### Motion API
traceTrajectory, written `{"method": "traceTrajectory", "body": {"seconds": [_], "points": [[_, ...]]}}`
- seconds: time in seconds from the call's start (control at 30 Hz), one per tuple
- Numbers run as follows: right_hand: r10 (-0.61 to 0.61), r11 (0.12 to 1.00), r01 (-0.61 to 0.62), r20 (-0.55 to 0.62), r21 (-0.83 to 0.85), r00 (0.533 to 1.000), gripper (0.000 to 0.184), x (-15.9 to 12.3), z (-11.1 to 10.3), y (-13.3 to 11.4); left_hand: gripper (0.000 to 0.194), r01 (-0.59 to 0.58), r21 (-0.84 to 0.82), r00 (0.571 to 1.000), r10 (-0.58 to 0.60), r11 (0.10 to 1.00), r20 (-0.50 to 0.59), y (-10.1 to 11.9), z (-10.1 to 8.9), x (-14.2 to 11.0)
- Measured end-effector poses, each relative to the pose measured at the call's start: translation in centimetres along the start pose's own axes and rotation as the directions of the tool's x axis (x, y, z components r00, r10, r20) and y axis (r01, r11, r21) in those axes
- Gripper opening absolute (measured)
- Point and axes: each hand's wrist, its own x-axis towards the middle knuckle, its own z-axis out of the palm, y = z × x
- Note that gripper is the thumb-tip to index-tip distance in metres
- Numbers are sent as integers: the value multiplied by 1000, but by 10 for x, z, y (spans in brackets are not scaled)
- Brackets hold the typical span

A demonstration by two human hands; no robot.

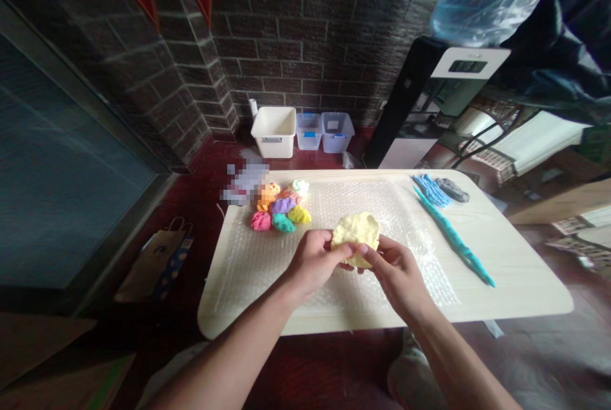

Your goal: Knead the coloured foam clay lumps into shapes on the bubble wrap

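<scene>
Our bare forearms (252, 330) angle forward and inward, left hand (312, 260) and right hand (401, 273) curled, thumbs (346, 249) uppermost, tips close together.

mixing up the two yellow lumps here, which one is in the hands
The pale yellow lump, held between the left hand and right hand; the brighter yellow lump lies among the other coloured lumps.

Between the fingers (344, 252), a clay slab (358, 228) is sitting above a bubble-wrap sheet (267, 273) that is lying on the table (520, 270). Beyond them to the left, clay lumps (283, 205) are clustering; to their right, a clay roll (456, 241) is lying, with clay strands (432, 190) near its far end. Farther ahead, past the table, a storage bin (274, 144) and two storage boxes (309, 141) are standing side by side. Ahead to the right, a water dispenser (405, 111) is bearing a water jug (482, 2).
</scene>
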Motion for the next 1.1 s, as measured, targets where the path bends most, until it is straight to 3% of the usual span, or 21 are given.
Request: {"method": "traceTrajectory", "body": {"seconds": [0.2, 0.37, 0.57, 0.7, 0.9, 1.1], "points": [[-4, 1000, 5, 16, -20, 1000, 23, 1, -2, 1, 44, -31, 42, 1000, 31, 999, 6, 0, 1, 0], [-1, 1000, 1, -25, 7, 1000, 23, 1, -5, 4, 44, -6, -19, 1000, 6, 1000, 0, 5, 1, -2], [60, 996, -56, -56, 70, 997, 28, 1, -2, 1, 41, -123, 53, 990, 126, 991, -70, -1, -8, 3], [61, 994, -46, -154, 95, 986, 30, 2, -1, -2, 41, -115, 32, 991, 117, 993, -70, 1, -9, 3], [51, 997, -40, -186, 62, 981, 31, 2, -7, -2, 44, -59, -37, 995, 55, 998, -86, 9, -5, 1], [46, 997, -34, -182, 71, 982, 30, 2, -3, 0, 37, -164, 32, 972, 167, 986, -164, 1, -12, 7]]}}
